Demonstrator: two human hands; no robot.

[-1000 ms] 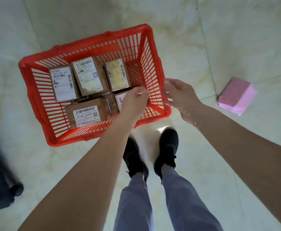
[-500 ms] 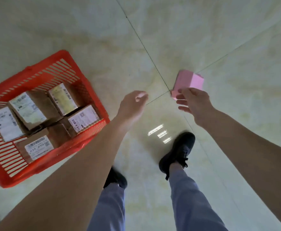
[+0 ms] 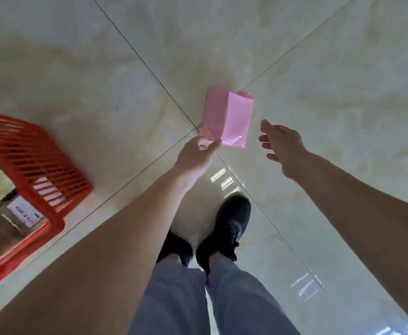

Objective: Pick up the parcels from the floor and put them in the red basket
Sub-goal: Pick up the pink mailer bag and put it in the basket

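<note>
A pink parcel [image 3: 229,117] lies on the pale tiled floor ahead of my feet, where the tile seams cross. My left hand [image 3: 195,155] reaches down to its near left corner, thumb and forefinger pinched on the pink corner flap. To the parcel's right, my right hand [image 3: 282,146] hovers with fingers spread, a short gap away and holding nothing. The red basket [image 3: 36,160] stands at the left edge, partly cut off. Inside it are brown cardboard parcels [image 3: 7,221] with white labels.
My two black shoes [image 3: 224,228] and grey trouser legs stand just behind the parcel, right of the basket. Glossy cream floor tiles [image 3: 319,68] with dark seams spread all around.
The view swung right, so the basket slid to the left edge. My left hand left the basket and reached the pink parcel's corner. My right hand moved to the parcel's right side.
</note>
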